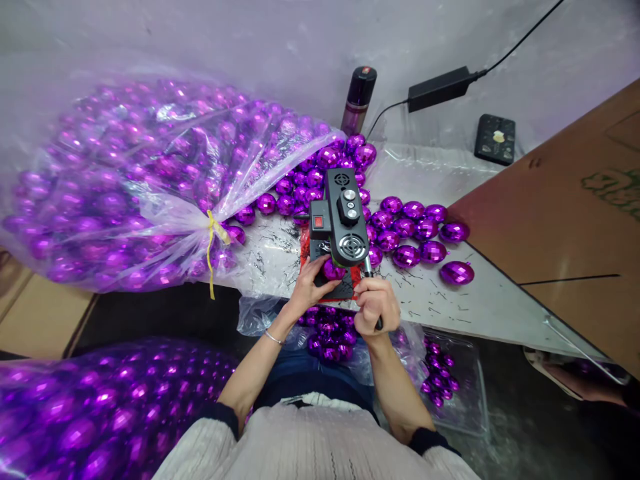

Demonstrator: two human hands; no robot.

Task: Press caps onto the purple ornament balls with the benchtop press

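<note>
A black tabletop press machine with a red switch and round vents stands on the white table, over a red sheet. My left hand holds a shiny purple bauble under the machine's head, thumb and fingers around it. The fingers of my right hand are wrapped around the machine's lever handle, at its right front. More faceted purple baubles lie loose on the table to the right of the machine, and others are heaped behind it.
A large clear bag of purple baubles, tied with yellow ribbon, fills the left. Behind stand a spray can, a power adapter and a small black box. A cardboard box rises at right. Below are a second full bag and a clear bin.
</note>
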